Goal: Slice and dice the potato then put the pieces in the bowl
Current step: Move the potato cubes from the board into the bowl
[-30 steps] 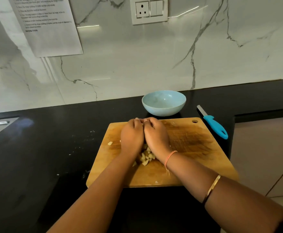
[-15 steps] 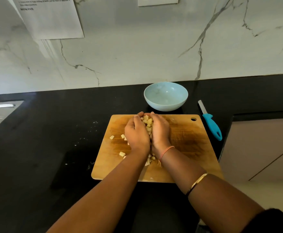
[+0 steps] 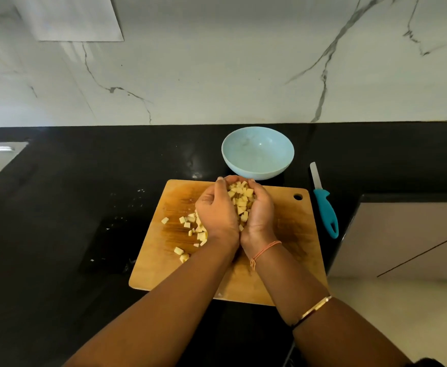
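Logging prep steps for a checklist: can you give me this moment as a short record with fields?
hands: left hand and right hand cupped together, holding diced potato
leftover: loose pieces on the cutting board, left of the hands
bowl: light blue, empty, behind the board
knife: on the counter, right of the board, untouched

One bowl (image 3: 257, 165), one knife (image 3: 325, 207), one board (image 3: 291, 234) — many potato cubes (image 3: 239, 197)

Your left hand (image 3: 218, 210) and right hand (image 3: 259, 214) now cup a heap of potato pieces (image 3: 241, 197), turned up and nearer the bowl (image 3: 258, 154) than before. More loose pieces (image 3: 187, 225) show on the board (image 3: 291, 221), maybe dropped.
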Demonstrator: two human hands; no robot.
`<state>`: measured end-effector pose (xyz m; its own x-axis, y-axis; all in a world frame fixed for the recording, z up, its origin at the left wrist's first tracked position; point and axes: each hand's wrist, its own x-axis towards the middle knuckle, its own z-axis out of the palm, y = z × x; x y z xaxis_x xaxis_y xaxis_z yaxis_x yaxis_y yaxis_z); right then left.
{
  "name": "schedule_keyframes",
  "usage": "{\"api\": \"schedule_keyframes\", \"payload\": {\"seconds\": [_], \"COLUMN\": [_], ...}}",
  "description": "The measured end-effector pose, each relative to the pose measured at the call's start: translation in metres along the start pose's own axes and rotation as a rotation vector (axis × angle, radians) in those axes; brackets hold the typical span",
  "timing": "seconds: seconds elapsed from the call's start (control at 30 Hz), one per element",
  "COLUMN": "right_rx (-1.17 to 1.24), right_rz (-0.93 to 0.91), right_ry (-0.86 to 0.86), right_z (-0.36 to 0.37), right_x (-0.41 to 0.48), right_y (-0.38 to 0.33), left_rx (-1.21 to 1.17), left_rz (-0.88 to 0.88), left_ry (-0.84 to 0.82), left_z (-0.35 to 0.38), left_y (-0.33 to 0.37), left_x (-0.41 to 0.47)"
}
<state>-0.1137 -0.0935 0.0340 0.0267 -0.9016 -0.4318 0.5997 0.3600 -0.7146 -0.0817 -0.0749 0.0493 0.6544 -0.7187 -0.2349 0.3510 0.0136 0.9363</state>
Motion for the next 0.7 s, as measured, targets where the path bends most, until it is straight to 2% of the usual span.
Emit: {"api": "schedule_keyframes", "payload": {"seconds": [0.27, 0.37, 0.6, 0.7], "right_rx": [0.168, 0.178, 0.111, -0.016], "right_rz": [0.006, 0.06, 0.078, 0.069], "right_ry": [-0.067, -0.076, 0.06, 0.15], "right_z": [0.011, 0.022, 0.033, 0.031], "right_x": [0.02, 0.043, 0.105, 0.123], "right_y": [-0.044, -0.067, -0.092, -0.088], "left_rx": [-0.063, -0.057, -0.005, 0.039], "left_rz": [-0.021, -0.03, -0.256, -0.325], "left_ry": [-0.056, -0.089, -0.211, -0.252], "left_z": [0.043, 0.069, 0.112, 0.116], "left_y": [0.013, 0.024, 0.026, 0.017], "left_x": [0.017, 0.032, 0.077, 0.091]}}
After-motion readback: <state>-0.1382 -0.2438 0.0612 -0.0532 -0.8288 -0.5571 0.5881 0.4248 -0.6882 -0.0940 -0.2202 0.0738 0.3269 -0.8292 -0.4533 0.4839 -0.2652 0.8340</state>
